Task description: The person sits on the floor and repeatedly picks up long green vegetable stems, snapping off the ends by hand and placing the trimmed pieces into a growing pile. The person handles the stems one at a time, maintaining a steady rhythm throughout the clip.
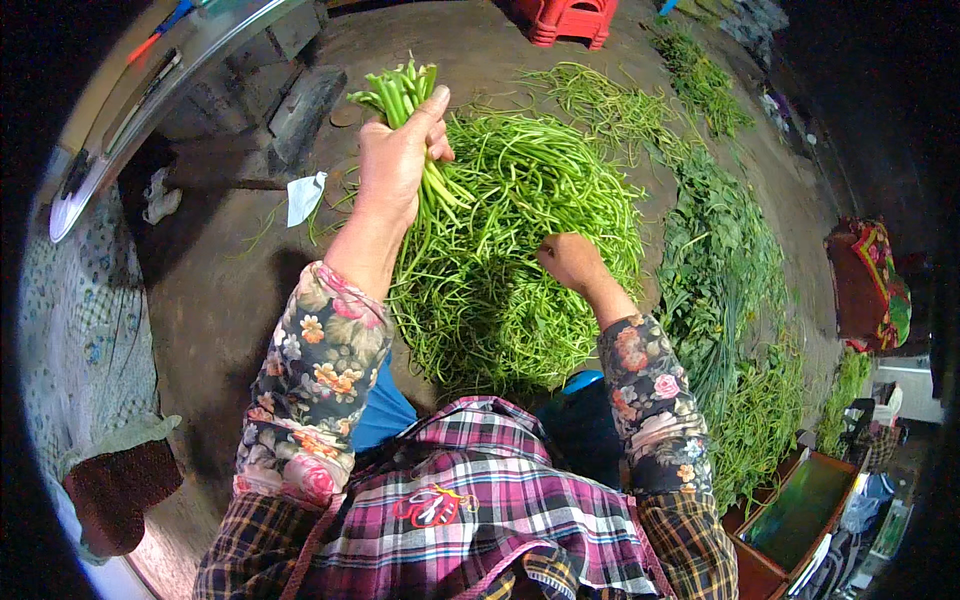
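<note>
My left hand [401, 154] is closed around a bunch of green vegetable stems [401, 90], held upright over the upper left edge of a large round heap of thin green stems [517, 187]. The bunch's cut, thicker ends stick out above the fist, and thinner ends hang below it onto the heap. My right hand [570, 259] is over the heap's right half with its fingers curled; whether a stem is pinched in them cannot be told. Floral sleeve covers are on both forearms.
Leafy greens [712, 240] lie along the right side of the floor, with more loose stems [600, 97] behind the heap. Red stacked plastic stools [574, 22] stand at the back. A white paper scrap [304, 199] lies at left, near a cloth-covered table [90, 315].
</note>
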`<state>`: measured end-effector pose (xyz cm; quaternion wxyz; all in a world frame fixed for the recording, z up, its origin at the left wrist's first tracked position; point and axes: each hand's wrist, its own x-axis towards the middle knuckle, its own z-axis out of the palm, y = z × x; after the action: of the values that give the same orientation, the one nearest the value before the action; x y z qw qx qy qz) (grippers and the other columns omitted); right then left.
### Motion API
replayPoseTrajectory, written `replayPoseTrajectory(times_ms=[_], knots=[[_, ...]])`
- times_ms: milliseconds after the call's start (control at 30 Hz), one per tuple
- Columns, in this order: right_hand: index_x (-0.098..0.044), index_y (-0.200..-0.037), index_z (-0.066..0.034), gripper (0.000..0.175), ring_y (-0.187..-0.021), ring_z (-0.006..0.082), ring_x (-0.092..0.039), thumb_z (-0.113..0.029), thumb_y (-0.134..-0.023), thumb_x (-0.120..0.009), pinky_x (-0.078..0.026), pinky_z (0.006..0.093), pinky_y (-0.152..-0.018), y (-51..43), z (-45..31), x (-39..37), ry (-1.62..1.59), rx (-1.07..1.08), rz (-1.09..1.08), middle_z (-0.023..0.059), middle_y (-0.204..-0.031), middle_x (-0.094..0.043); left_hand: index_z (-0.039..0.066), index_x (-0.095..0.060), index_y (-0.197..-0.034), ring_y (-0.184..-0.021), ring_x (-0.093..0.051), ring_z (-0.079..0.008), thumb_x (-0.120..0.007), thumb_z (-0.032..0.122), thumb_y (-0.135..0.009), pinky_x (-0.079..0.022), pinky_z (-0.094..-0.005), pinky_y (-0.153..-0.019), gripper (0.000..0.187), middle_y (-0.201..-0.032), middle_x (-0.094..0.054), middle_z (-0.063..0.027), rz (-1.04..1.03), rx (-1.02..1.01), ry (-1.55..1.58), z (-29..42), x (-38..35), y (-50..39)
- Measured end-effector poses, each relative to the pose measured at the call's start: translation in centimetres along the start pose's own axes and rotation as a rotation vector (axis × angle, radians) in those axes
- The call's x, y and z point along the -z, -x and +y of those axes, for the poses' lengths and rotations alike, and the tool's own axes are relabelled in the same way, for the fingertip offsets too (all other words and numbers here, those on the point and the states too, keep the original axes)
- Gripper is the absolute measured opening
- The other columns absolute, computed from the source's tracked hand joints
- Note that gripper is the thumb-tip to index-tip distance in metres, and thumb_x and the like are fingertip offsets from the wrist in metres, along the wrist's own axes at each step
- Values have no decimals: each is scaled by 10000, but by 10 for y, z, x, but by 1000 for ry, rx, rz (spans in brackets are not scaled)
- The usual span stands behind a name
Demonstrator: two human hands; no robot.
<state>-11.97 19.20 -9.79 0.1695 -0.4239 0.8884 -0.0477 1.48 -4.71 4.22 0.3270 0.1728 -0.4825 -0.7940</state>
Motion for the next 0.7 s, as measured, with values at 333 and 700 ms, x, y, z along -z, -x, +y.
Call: replayPoseTrajectory(times_ms=[333,700], knots=[[-621,-1195,-100,330,-929,277,-665,-87,-872,-559,-558,378,-694,-41,-50,-50,391,292,180,127,-986,-638,66,-595,-665,-497,-506,-98,-728,203,-886,-462,-281,-502,292,-585,-547,2,60,22,-10,-3,-8,-3],[-641,-831,-86,87,-724,326,-646,-167,-853,-616,-523,420,-633,-16,-8,16,326,364,364,125,-790,-613,86,-577,-796,-520,-471,-96,-718,168,-892,-462,-286,-554,189,-634,-524,15,89,37,105,6,-9,-7]])
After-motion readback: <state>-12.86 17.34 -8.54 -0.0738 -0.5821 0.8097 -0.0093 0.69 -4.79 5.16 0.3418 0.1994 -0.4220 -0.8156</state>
